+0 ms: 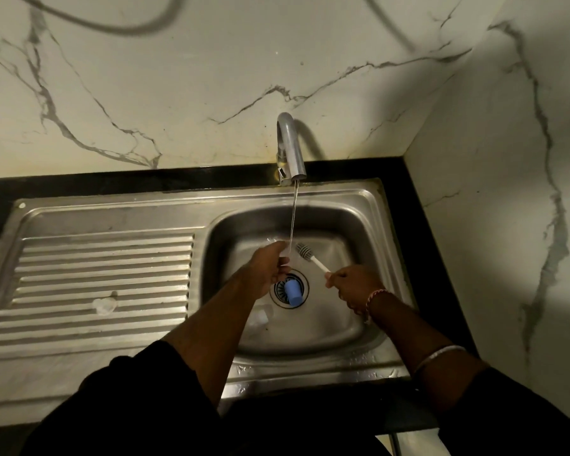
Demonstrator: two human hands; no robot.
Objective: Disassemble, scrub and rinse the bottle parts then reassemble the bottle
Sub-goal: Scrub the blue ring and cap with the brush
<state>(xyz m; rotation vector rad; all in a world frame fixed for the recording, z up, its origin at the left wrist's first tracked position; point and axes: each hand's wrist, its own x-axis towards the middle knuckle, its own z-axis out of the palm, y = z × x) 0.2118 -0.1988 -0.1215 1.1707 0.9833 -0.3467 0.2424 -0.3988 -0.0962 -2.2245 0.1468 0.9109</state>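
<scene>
Stainless steel sink basin (352,225) held a blue cylindrical bottle part (293,292) lying on the round drain strainer (278,291); a pale translucent piece (260,319) lay on the basin floor below the left forearm, identity not clear. Thin water stream (293,213) ran from the curved chrome tap (288,148) down onto the clear bottle body (285,250), which was barely visible against the wet steel. Left hand (265,269) was curled round that clear body, holding it under the stream above the drain. Right hand (351,283) gripped the white handle of the grey-headed bottle brush (311,258); brush head sat just beside the stream, near the bottle, contact not determinable.

Ribbed steel drainboard (106,284) to the left carried one small whitish translucent part (104,306), well apart from the basin; the rest of the ribs were free. Black counter edge (418,199) bordered the sink at back and right; marble-patterned wall (178,93) closed in behind and on the right, close to the right forearm.

Dim light; dark sleeves (129,406) covered the lower frame and hid the counter front; the fingertips of both hands were indistinct.
</scene>
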